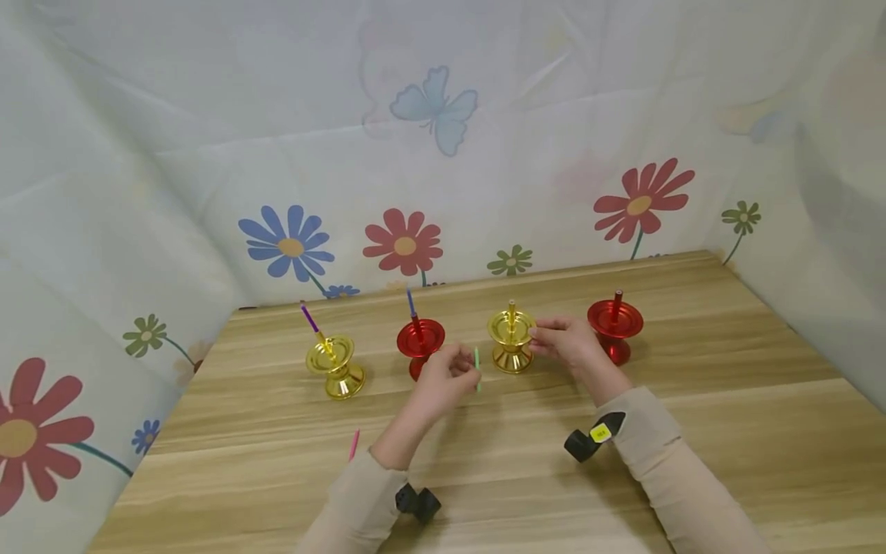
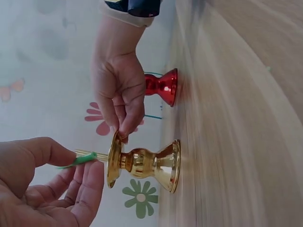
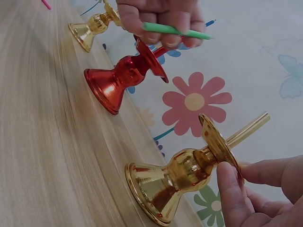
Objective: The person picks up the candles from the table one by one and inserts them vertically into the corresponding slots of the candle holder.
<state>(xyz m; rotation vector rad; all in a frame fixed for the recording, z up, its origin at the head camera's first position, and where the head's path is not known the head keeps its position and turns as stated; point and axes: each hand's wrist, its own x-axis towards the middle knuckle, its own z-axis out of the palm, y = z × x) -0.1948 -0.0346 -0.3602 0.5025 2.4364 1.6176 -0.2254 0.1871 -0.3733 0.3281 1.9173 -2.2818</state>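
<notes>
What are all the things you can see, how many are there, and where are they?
Gold holders: 2, gold, one leftmost in the head view, one at the right hand
Red holders: 2, red, one behind the left hand, one rightmost
Purple stick: 1, purple, in the leftmost gold holder
Blue stick: 1, blue, in a red holder
Green stick: 1, green, in the left hand's fingers
Pink stick: 1, pink, on the table
Table: 1, light brown, under the holders
Cloth: white, behind the table, printed with flowers and a butterfly
Wrist cameras: 2, black, on the wrists
Sleeves: 2, beige
Left hand: 1, pinching the green stick
Right hand: 1, holding a gold holder's rim
</notes>
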